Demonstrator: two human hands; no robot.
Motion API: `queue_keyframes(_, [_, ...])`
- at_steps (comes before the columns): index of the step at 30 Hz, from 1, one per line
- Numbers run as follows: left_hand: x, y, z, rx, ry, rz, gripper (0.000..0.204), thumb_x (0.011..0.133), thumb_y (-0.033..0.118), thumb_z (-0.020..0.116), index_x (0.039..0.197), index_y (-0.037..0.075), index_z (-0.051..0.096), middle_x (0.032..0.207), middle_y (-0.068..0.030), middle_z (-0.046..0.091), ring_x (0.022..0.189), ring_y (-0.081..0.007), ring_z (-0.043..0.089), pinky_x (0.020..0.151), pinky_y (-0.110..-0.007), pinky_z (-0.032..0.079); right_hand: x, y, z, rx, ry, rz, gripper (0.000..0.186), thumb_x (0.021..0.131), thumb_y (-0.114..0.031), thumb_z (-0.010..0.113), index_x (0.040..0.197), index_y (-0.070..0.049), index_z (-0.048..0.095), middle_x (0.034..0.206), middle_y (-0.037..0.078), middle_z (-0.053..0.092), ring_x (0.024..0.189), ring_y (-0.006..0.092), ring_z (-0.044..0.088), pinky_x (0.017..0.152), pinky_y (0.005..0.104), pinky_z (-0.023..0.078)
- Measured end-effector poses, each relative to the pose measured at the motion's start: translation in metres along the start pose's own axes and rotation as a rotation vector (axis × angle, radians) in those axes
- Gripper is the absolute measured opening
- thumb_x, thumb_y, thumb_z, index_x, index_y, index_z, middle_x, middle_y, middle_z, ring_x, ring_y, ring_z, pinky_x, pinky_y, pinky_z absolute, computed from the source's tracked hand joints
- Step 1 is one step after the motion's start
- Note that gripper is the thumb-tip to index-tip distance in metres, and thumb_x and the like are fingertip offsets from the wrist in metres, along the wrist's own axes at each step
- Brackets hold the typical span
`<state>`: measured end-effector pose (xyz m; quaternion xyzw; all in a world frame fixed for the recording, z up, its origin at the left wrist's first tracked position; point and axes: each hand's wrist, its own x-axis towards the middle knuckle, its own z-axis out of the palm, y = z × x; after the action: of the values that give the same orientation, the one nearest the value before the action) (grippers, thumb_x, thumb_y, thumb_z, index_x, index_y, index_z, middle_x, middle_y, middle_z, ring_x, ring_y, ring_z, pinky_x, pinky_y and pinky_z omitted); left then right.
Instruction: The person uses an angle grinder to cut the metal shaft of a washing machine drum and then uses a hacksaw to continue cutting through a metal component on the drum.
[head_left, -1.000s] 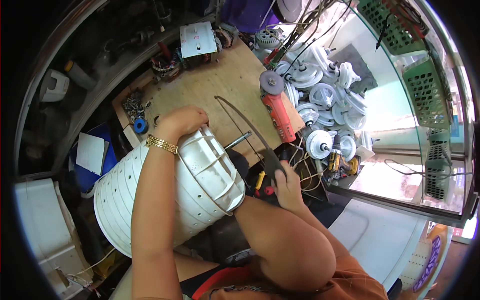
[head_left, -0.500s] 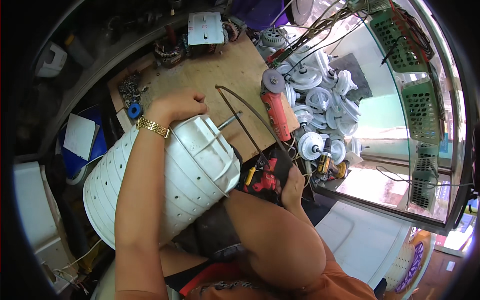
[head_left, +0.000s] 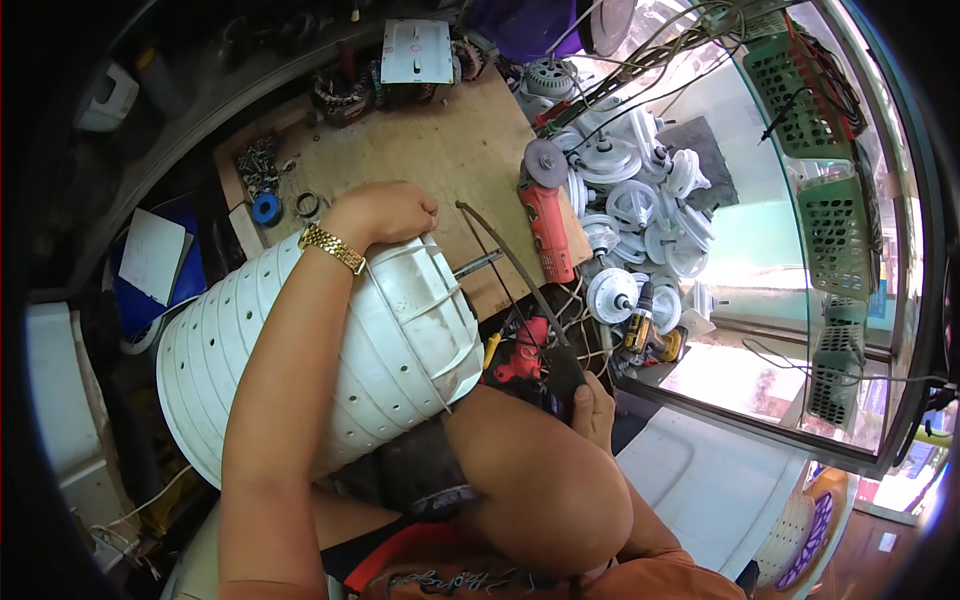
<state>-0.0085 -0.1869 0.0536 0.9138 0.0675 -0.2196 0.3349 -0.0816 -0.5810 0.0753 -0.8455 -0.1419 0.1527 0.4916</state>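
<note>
A white perforated spin drum (head_left: pixel 385 365) lies on its side across my lap, its ribbed base facing right. A metal shaft (head_left: pixel 479 263) juts from that base. My left hand (head_left: pixel 395 212) is closed at the drum's far upper edge, with the fingertips partly hidden; my left forearm presses over its side. In my right hand (head_left: pixel 594 408), beside my raised knee, is the dark handle of a hacksaw (head_left: pixel 530 275). The saw's thin blade crosses the shaft near its free end; whether it touches the metal I cannot tell.
Beyond the drum is a wooden board (head_left: pixel 400 140) with a red angle grinder (head_left: pixel 547 225) at its right edge. A blue tape roll (head_left: pixel 266 209) and small metal parts (head_left: pixel 260 168) sit on the left. White gearboxes (head_left: pixel 635 205) crowd the right, near a yellow-black drill (head_left: pixel 645 335).
The hacksaw and my right hand have drawn back toward me and to the right. My left hand has shifted a little right, uncovering a dark ring on the board.
</note>
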Motion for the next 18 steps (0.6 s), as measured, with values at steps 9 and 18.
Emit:
queue_keyframes(9, [0.015,-0.027,0.001,-0.131,-0.081,0.054,0.029,0.095,0.032,0.061,0.097,0.006,0.074,0.087,-0.0116,0.072,0.085,-0.0244,0.066,0.083,-0.038,0.049,0.064,0.002,0.04,-0.078,-0.043,0.037,0.032,0.106,-0.025,0.049,0.09,0.001,0.059,0.061,0.008,0.053,0.054,0.017,0.05,0.054,0.0349,0.041])
queue_keyframes(18, [0.016,0.007,0.005,-0.033,-0.061,0.056,0.029,0.095,0.034,0.061,0.1,0.01,0.077,0.092,-0.011,0.075,0.09,-0.0253,0.069,0.083,-0.039,0.051,0.092,0.005,0.057,-0.152,0.071,-0.119,0.029,0.107,-0.022,0.05,0.101,0.004,0.062,0.071,0.01,0.052,0.064,0.0141,0.048,0.06,0.0331,0.042])
